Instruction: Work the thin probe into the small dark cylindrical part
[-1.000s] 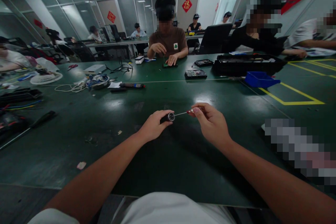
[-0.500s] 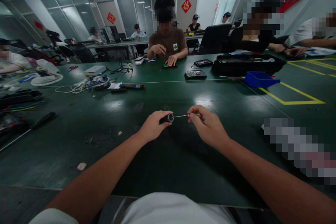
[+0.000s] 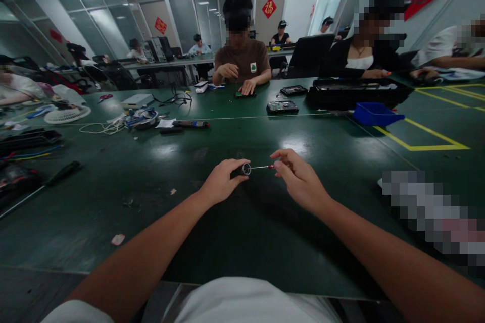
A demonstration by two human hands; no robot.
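Note:
My left hand [image 3: 220,180] is closed around a dark cylindrical part [image 3: 245,169], whose round, light-rimmed end faces right. Thumb and fingers pinch it from the left side. In my right hand [image 3: 300,177] is a thin screwdriver [image 3: 261,167] with a reddish handle, mostly covered by the fingers. Its metal shaft points left, and the tip meets the open end of the cylinder; how deep it goes I cannot tell. The index finger of that hand is raised off the handle while the thumb stays against it. Both hands are above the green table [image 3: 235,242].
A long screwdriver [image 3: 62,174] lies at the left beside black parts and wires. Farther back are a dark tool [image 3: 191,124], a cable bundle [image 3: 140,118], a blue bin [image 3: 378,114] and a long black housing [image 3: 356,95]. Co-workers sit across the table.
My right hand's fingers have opened slightly and shifted on the screwdriver handle, with the index finger lifting. My left hand and the cylinder stay in place.

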